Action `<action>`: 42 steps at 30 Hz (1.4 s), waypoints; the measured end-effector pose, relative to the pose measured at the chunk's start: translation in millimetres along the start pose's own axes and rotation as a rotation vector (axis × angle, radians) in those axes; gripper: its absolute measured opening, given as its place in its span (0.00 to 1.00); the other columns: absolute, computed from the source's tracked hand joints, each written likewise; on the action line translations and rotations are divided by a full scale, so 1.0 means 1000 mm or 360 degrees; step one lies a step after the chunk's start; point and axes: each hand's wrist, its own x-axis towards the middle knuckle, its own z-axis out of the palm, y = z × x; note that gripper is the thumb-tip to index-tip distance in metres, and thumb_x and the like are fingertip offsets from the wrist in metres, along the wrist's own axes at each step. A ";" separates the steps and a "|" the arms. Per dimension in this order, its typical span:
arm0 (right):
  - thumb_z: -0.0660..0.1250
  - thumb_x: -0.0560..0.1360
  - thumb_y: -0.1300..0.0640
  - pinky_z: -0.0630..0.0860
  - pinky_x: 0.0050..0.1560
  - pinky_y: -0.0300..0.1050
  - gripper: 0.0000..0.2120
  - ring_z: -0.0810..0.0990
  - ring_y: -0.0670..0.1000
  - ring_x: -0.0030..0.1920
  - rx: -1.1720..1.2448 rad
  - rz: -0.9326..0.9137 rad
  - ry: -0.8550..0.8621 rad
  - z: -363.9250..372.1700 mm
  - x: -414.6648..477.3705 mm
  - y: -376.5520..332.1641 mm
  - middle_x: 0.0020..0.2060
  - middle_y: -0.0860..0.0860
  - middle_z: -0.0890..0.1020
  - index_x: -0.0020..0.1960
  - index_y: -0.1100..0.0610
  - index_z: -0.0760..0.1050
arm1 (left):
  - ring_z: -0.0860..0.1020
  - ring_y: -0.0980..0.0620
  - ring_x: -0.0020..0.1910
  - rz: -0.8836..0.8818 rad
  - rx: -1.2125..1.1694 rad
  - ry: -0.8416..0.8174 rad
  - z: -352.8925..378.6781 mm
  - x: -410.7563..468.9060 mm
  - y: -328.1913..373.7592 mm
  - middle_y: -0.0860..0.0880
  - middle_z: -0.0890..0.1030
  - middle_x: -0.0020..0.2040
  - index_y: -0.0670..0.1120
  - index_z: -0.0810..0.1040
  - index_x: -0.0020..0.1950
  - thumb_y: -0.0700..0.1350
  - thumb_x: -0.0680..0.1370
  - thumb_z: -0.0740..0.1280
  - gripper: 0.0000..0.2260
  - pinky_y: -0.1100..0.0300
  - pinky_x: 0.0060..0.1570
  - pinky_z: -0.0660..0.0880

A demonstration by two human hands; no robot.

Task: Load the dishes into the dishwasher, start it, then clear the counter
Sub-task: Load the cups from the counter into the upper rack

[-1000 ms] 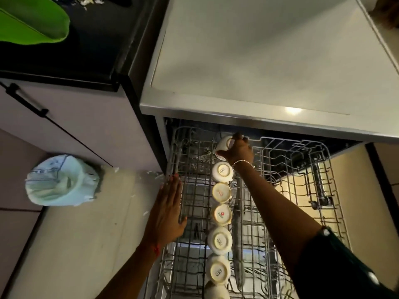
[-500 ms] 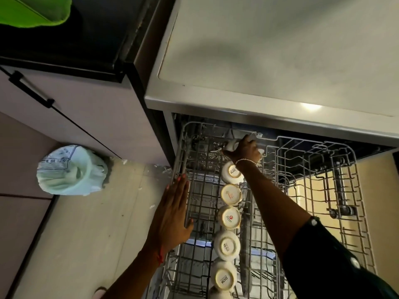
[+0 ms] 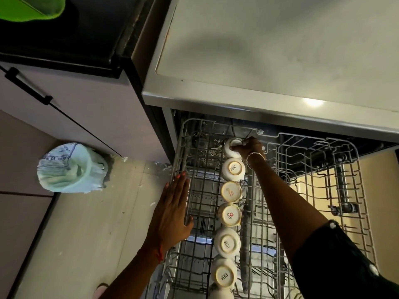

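head camera | view is aimed steeply downward | pulled-out dishwasher rack [image 3: 182,145] is framed close below | floor [image 3: 86,234] is caught at left

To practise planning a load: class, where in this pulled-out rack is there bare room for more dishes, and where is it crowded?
Free: the rack's right half, from the right arm to the right rim; also the strip between the left hand and the row of cups. Crowded: that row, up to the back cup the right hand grips.

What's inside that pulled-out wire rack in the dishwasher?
A row of upturned white cups runs along the rack, left of centre; the right hand grips the farthest cup, partly covering it. The forearm hides the wire beneath it.
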 end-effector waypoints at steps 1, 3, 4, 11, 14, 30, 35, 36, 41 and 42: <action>0.76 0.66 0.55 0.72 0.52 0.45 0.27 0.77 0.58 0.58 0.0021 -0.0001 -0.0007 0.000 0.001 0.001 0.58 0.60 0.78 0.61 0.63 0.72 | 0.51 0.43 0.75 0.0002 0.0002 0.0006 0.001 0.000 0.000 0.41 0.50 0.76 0.39 0.49 0.76 0.59 0.63 0.72 0.52 0.55 0.73 0.43; 0.76 0.65 0.53 0.72 0.49 0.44 0.26 0.78 0.57 0.56 0.0029 0.0001 -0.0009 -0.001 0.003 0.002 0.55 0.59 0.79 0.59 0.63 0.74 | 0.51 0.43 0.75 0.0005 0.0002 0.0022 0.002 -0.001 0.000 0.40 0.51 0.76 0.39 0.48 0.76 0.59 0.63 0.72 0.52 0.55 0.73 0.42; 0.76 0.65 0.50 0.72 0.46 0.43 0.26 0.79 0.57 0.54 0.0044 0.0009 0.0018 -0.001 0.003 0.003 0.54 0.59 0.80 0.57 0.63 0.75 | 0.51 0.43 0.74 0.0007 0.0003 0.0034 0.003 0.000 0.000 0.40 0.51 0.76 0.39 0.49 0.76 0.59 0.62 0.72 0.52 0.54 0.73 0.43; 0.71 0.68 0.44 0.73 0.55 0.51 0.28 0.75 0.60 0.57 0.0047 -0.0040 0.0241 -0.001 -0.020 0.009 0.55 0.60 0.78 0.58 0.63 0.73 | 0.48 0.44 0.75 0.0083 -0.0062 0.0106 0.005 -0.003 -0.002 0.44 0.41 0.77 0.40 0.46 0.76 0.59 0.63 0.70 0.52 0.52 0.72 0.46; 0.71 0.69 0.47 0.73 0.55 0.51 0.25 0.76 0.61 0.57 0.0011 -0.0112 0.0234 -0.006 -0.036 0.010 0.55 0.62 0.78 0.56 0.65 0.74 | 0.47 0.44 0.75 0.0129 -0.0043 0.0050 0.001 -0.002 -0.003 0.42 0.45 0.77 0.39 0.49 0.75 0.58 0.63 0.68 0.49 0.50 0.72 0.46; 0.62 0.77 0.57 0.69 0.57 0.45 0.15 0.75 0.59 0.59 -0.0446 -0.0250 -0.0089 0.012 -0.230 -0.072 0.58 0.62 0.77 0.58 0.66 0.74 | 0.59 0.43 0.68 0.0412 -0.0127 0.0375 -0.118 -0.073 -0.093 0.38 0.71 0.67 0.41 0.63 0.68 0.56 0.69 0.57 0.31 0.48 0.69 0.59; 0.62 0.76 0.58 0.70 0.53 0.44 0.13 0.77 0.60 0.57 -0.0613 -0.0556 -0.0162 0.037 -0.314 -0.158 0.54 0.63 0.79 0.54 0.66 0.76 | 0.68 0.44 0.61 0.0521 0.0045 0.0534 -0.208 -0.113 -0.157 0.39 0.78 0.57 0.41 0.67 0.61 0.54 0.66 0.57 0.28 0.49 0.60 0.70; 0.63 0.75 0.58 0.71 0.53 0.44 0.13 0.77 0.60 0.56 -0.0617 -0.0587 -0.0157 0.042 -0.329 -0.177 0.52 0.64 0.79 0.52 0.66 0.77 | 0.72 0.42 0.59 0.0537 0.0052 0.0539 -0.229 -0.122 -0.170 0.39 0.79 0.55 0.40 0.68 0.60 0.53 0.65 0.57 0.27 0.48 0.56 0.74; 0.65 0.74 0.56 0.73 0.54 0.44 0.12 0.79 0.58 0.54 -0.0621 -0.0851 -0.0103 0.063 -0.395 -0.264 0.52 0.60 0.80 0.52 0.63 0.78 | 0.70 0.50 0.54 0.0419 -0.0239 0.0525 -0.310 -0.172 -0.229 0.39 0.80 0.51 0.37 0.77 0.52 0.38 0.64 0.53 0.21 0.56 0.58 0.67; 0.65 0.75 0.57 0.73 0.54 0.45 0.11 0.79 0.59 0.53 -0.0630 -0.0910 -0.0115 0.067 -0.410 -0.280 0.51 0.61 0.80 0.52 0.64 0.78 | 0.70 0.50 0.57 0.0349 -0.0283 0.0563 -0.323 -0.182 -0.240 0.40 0.78 0.55 0.37 0.77 0.55 0.34 0.66 0.53 0.21 0.57 0.60 0.66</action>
